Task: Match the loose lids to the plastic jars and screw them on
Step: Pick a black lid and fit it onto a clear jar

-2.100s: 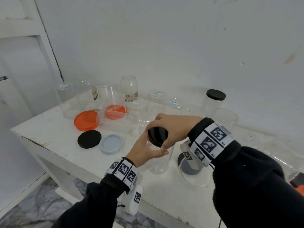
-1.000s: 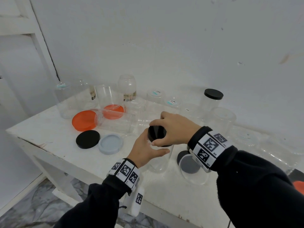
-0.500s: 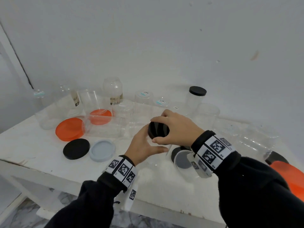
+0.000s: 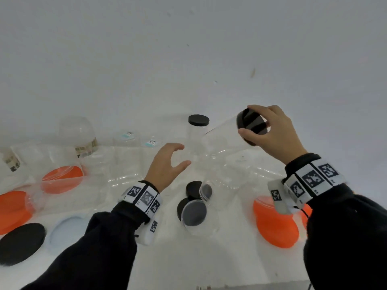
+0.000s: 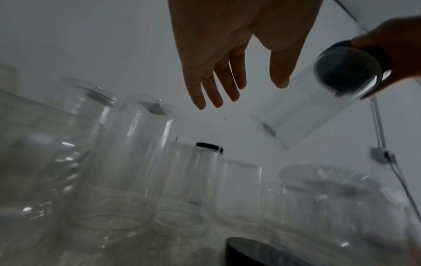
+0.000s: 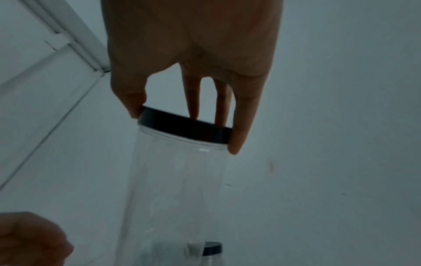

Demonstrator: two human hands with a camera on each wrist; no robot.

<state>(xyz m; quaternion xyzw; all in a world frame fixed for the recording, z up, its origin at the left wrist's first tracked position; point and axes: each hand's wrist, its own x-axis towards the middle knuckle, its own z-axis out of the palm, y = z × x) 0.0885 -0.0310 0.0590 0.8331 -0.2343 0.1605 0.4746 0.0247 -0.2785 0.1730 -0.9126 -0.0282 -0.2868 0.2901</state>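
Observation:
My right hand (image 4: pixel 270 130) grips the black lid (image 4: pixel 250 125) of a clear plastic jar (image 4: pixel 225 139) and carries the jar tilted in the air at the back right; in the right wrist view my fingertips (image 6: pixel 237 144) curl round the lid (image 6: pixel 184 129) with the jar (image 6: pixel 173 189) hanging below. My left hand (image 4: pixel 167 164) hovers open over the table, holding nothing, its fingers (image 5: pixel 212 90) spread beside the lifted jar (image 5: pixel 303 111). Another jar with a black lid (image 4: pixel 198 120) stands at the back.
Several open clear jars (image 4: pixel 125 155) crowd the back of the white table (image 4: pixel 209 258). Loose lids lie about: black (image 4: pixel 21 241), pale blue (image 4: pixel 67 233), orange (image 4: pixel 12 210) at left, orange (image 4: pixel 274 225) at right, small black ones (image 4: pixel 193 212) in the middle.
My left hand has let go of the jar and opened. My right hand has lifted the lidded jar up and to the right, tilting it. The head view has swung right.

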